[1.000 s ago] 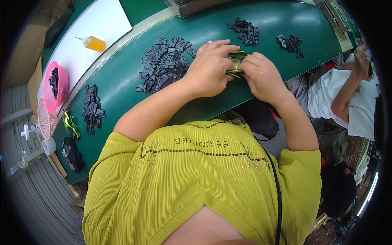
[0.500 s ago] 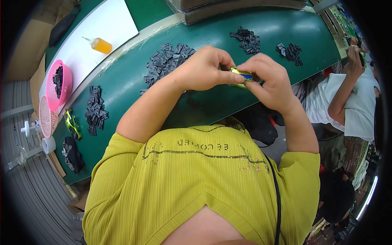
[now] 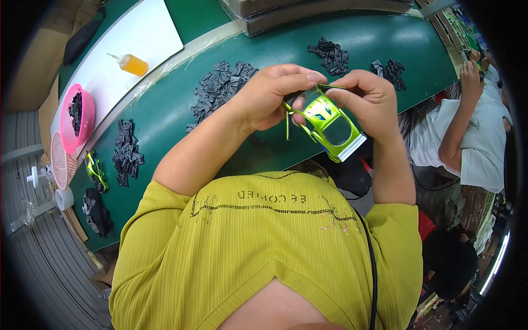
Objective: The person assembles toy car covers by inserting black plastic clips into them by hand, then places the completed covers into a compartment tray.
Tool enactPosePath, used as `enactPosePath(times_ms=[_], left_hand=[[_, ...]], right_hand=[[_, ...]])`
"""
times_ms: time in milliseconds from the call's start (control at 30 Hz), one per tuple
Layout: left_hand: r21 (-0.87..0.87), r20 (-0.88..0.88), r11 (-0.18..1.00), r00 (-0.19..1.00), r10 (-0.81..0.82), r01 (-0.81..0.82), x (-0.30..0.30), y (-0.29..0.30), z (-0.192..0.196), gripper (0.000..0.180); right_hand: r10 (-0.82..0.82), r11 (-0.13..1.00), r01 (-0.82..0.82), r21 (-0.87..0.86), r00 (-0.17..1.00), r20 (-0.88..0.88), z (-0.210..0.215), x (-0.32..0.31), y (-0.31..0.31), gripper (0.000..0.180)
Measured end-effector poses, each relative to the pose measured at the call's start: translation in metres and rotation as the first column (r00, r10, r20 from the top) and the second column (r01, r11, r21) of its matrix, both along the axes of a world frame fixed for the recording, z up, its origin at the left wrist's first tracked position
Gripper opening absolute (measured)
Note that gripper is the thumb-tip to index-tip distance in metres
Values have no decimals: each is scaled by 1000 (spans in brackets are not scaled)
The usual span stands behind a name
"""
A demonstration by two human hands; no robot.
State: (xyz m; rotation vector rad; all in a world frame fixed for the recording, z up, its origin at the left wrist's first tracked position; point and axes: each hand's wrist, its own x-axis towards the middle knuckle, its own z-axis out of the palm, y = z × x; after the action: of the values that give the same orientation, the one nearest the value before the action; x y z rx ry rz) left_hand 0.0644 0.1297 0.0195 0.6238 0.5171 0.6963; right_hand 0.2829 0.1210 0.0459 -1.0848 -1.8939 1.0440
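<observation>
Above the bench, both of my hands hold a bright green toy car body shell (image 3: 320, 111). It has blue markings, open window gaps and a pale silvery strip at its near right end. Closed fingers of my left hand (image 3: 275, 94) grip its far left side, where a thin green bar hangs down. My right hand (image 3: 369, 103) pinches the far edge between thumb and fingers, near a slim dark strip. Behind my left hand lies a large heap of small dark grey parts (image 3: 220, 85). Part of the shell is hidden by my fingers.
Smaller heaps of dark parts lie on the green bench (image 3: 275, 49). At the left are a pink basin (image 3: 88, 118), another green car shell (image 3: 95, 171), a dark cloth (image 3: 97, 212) and a bottle of amber liquid (image 3: 133, 65). A co-worker (image 3: 467, 126) sits at right.
The car shell has been turned and tilted, so its window openings and silvery end now show below my hands. My hands have shifted their grip along its far edge.
</observation>
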Motion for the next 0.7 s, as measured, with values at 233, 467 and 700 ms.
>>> enactPosePath(times_ms=[233,467,700], left_hand=[[-41,-53,996,996,72,-74,-5,2,4,26],[-40,-171,993,980,107,-115,3,-3,14,29],[-26,-167,994,981,98,-104,2,-4,16,31]], right_hand=[[-147,946,165,279,986,-82,-17,-9,-17,13],[-167,926,175,334,985,-51,-17,-9,-18,17],[-144,918,143,371,989,-24,-12,-13,-14,17]])
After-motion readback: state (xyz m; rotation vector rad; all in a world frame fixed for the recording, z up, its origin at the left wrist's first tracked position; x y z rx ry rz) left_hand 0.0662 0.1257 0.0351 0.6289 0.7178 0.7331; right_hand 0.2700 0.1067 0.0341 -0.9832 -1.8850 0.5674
